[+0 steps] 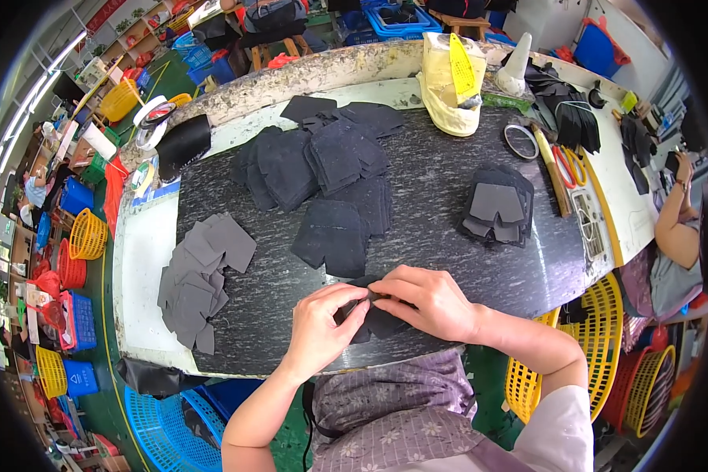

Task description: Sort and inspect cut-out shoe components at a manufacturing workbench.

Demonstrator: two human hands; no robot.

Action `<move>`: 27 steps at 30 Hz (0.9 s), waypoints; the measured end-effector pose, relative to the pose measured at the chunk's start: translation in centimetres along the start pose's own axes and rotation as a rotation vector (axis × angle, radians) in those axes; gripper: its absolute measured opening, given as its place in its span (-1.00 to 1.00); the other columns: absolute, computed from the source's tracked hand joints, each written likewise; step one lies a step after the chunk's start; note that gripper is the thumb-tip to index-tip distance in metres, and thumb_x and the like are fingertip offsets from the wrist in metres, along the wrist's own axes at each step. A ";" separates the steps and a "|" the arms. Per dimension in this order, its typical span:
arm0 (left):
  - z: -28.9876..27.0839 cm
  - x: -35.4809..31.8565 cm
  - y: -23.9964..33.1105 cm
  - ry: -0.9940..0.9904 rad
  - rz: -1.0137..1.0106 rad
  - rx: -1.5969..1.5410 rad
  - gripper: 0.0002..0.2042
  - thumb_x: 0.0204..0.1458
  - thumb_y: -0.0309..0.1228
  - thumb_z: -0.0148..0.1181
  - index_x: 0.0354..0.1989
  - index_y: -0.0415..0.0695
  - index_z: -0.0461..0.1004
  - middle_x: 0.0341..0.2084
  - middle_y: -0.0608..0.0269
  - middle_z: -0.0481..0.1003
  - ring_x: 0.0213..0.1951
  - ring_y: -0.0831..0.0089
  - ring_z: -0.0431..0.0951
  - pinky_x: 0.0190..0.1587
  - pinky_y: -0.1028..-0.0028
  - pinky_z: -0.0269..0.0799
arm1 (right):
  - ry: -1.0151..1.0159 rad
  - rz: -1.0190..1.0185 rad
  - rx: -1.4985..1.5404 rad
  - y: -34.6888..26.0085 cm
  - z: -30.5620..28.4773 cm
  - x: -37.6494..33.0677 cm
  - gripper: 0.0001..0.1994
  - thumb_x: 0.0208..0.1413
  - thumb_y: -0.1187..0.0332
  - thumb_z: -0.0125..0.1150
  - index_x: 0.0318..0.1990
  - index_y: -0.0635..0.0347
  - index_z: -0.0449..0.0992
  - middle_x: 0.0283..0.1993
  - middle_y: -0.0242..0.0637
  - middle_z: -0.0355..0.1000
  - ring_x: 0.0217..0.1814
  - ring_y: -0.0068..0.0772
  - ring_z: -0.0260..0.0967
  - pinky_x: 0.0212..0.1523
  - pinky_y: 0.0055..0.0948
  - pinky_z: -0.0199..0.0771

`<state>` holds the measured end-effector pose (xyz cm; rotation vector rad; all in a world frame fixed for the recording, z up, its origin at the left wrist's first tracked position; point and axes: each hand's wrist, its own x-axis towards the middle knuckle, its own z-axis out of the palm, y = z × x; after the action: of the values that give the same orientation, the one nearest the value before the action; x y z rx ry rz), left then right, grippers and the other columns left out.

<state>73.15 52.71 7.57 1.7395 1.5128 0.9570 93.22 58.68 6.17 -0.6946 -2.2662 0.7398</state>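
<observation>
At the front edge of the table, my left hand (328,321) and my right hand (433,304) meet over a dark cut fabric piece (382,324). Thumbs and fingertips of both hands pinch the piece along its upper part; the fingers cover some of it. Just beyond them lies a stack of black notched pieces (332,236), with more black pieces (279,169) piled behind. To the left, grey cut pieces (197,271) are spread in an overlapping heap. A smaller stack topped by a grey notched piece (497,202) sits to the right.
On the right lie a tape roll (521,142), a wooden-handled tool (557,185) and orange-handled scissors (576,167). A cut-open pale container (436,82) and a white cone (514,71) stand at the back. Yellow (606,346) and blue baskets (161,417) flank me; another person's arm (676,224) shows right.
</observation>
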 end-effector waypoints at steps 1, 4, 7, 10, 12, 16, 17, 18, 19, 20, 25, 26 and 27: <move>0.0 0.0 0.1 -0.014 -0.025 -0.009 -0.85 -0.02 -0.57 0.32 -0.24 -0.28 0.61 -0.35 0.17 0.61 -0.37 0.51 0.58 -0.36 0.55 0.43 | 0.021 -0.053 -0.035 0.0 0.1 -0.1 -0.80 0.09 0.43 0.22 -0.12 0.25 0.55 -0.29 -0.26 0.48 -0.30 -0.21 0.52 -0.35 -0.32 0.55; 0.1 -0.2 -0.2 -0.002 0.023 0.011 -0.84 -0.04 -0.58 0.33 -0.25 -0.28 0.61 -0.34 0.16 0.61 -0.36 0.47 0.60 -0.35 0.54 0.44 | -0.029 -0.108 -0.153 -0.2 0.0 -0.2 -0.78 0.03 0.48 0.29 -0.15 0.30 0.55 -0.25 -0.23 0.50 -0.29 -0.26 0.53 -0.35 -0.39 0.58; 0.4 -0.1 -0.7 0.034 0.087 0.026 -0.86 -0.03 -0.49 0.33 -0.28 -0.20 0.62 -0.34 0.16 0.62 -0.35 0.30 0.64 -0.39 0.42 0.50 | -0.019 -0.183 -0.263 -0.7 0.0 -0.3 -0.77 0.01 0.48 0.29 -0.15 0.33 0.54 -0.27 -0.23 0.48 -0.31 -0.29 0.51 -0.37 -0.42 0.56; 0.5 -0.1 -0.4 0.036 0.068 0.042 -0.87 -0.04 -0.49 0.34 -0.30 -0.20 0.63 -0.35 0.16 0.62 -0.35 0.31 0.64 -0.40 0.42 0.51 | -0.032 -0.186 -0.290 -0.7 0.3 -0.4 -0.79 0.01 0.50 0.28 -0.18 0.34 0.53 -0.30 -0.23 0.45 -0.33 -0.27 0.49 -0.38 -0.39 0.54; 0.5 -0.1 -0.4 0.037 0.066 0.032 -0.88 -0.04 -0.49 0.34 -0.31 -0.20 0.63 -0.36 0.17 0.63 -0.36 0.32 0.64 -0.41 0.43 0.50 | -0.013 -0.158 -0.248 -0.9 0.4 -0.2 -0.80 0.02 0.50 0.27 -0.18 0.33 0.54 -0.31 -0.23 0.44 -0.34 -0.25 0.48 -0.39 -0.37 0.53; 0.5 -0.1 -0.6 0.047 0.095 0.025 -0.89 -0.03 -0.49 0.34 -0.31 -0.19 0.63 -0.36 0.17 0.63 -0.37 0.34 0.64 -0.48 0.46 0.49 | 0.020 -0.036 -0.054 -0.8 0.5 0.1 -0.84 0.04 0.51 0.25 -0.20 0.29 0.55 -0.32 -0.22 0.45 -0.34 -0.19 0.47 -0.38 -0.34 0.50; 0.5 -0.2 -0.7 0.046 0.095 0.026 -0.89 -0.03 -0.49 0.34 -0.31 -0.19 0.63 -0.36 0.17 0.63 -0.37 0.34 0.64 -0.48 0.46 0.49 | 0.021 -0.036 -0.053 -0.6 0.5 0.2 -0.84 0.04 0.51 0.25 -0.20 0.29 0.55 -0.32 -0.22 0.45 -0.34 -0.19 0.47 -0.38 -0.34 0.50; 0.5 -0.2 -0.9 0.055 0.116 0.039 -0.89 -0.02 -0.49 0.34 -0.30 -0.19 0.64 -0.36 0.18 0.63 -0.37 0.34 0.64 -0.48 0.46 0.49 | 0.014 0.005 -0.004 -0.4 0.5 0.3 -0.86 0.07 0.52 0.23 -0.20 0.28 0.56 -0.31 -0.22 0.45 -0.34 -0.19 0.47 -0.37 -0.34 0.50; 0.6 -0.2 -0.9 0.061 0.138 0.051 -0.89 -0.02 -0.49 0.33 -0.30 -0.18 0.64 -0.35 0.18 0.63 -0.37 0.35 0.64 -0.47 0.46 0.49 | 0.007 0.049 0.045 -0.3 0.5 0.2 -0.88 0.09 0.53 0.21 -0.21 0.27 0.56 -0.31 -0.21 0.45 -0.33 -0.19 0.48 -0.36 -0.35 0.50; 0.6 -0.2 -0.9 0.059 0.138 0.051 -0.89 -0.02 -0.49 0.33 -0.30 -0.18 0.64 -0.35 0.18 0.63 -0.37 0.35 0.64 -0.47 0.46 0.49 | 0.009 0.050 0.045 -0.3 0.5 0.3 -0.88 0.09 0.53 0.21 -0.21 0.27 0.56 -0.31 -0.21 0.45 -0.33 -0.19 0.48 -0.36 -0.35 0.50; 0.6 -0.2 -0.8 0.049 0.119 0.045 -0.88 -0.01 -0.47 0.34 -0.29 -0.17 0.64 -0.34 0.20 0.63 -0.37 0.35 0.64 -0.44 0.45 0.50 | 0.003 0.186 0.181 0.0 0.5 0.2 -0.92 0.23 0.52 0.10 -0.21 0.29 0.53 -0.33 -0.26 0.44 -0.35 -0.37 0.48 -0.35 -0.45 0.48; 0.5 -0.2 -0.6 0.046 0.122 0.044 -0.88 -0.01 -0.47 0.34 -0.29 -0.17 0.64 -0.34 0.20 0.63 -0.37 0.35 0.64 -0.44 0.45 0.50 | 0.005 0.187 0.179 -0.1 0.4 0.0 -0.92 0.23 0.52 0.10 -0.21 0.29 0.53 -0.33 -0.26 0.44 -0.35 -0.37 0.48 -0.35 -0.45 0.48; 0.5 -0.2 -0.3 0.019 0.082 0.026 -0.88 -0.03 -0.53 0.34 -0.29 -0.22 0.63 -0.34 0.17 0.63 -0.33 0.36 0.63 -0.33 0.45 0.50 | 0.101 0.294 0.359 -0.2 0.4 -0.1 -0.92 0.27 0.49 0.06 -0.22 0.28 0.48 -0.36 -0.30 0.42 -0.37 -0.43 0.46 -0.38 -0.48 0.45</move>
<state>73.36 52.56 7.04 1.8278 1.4815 1.0019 92.95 58.36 5.99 -0.8736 -1.8902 1.1880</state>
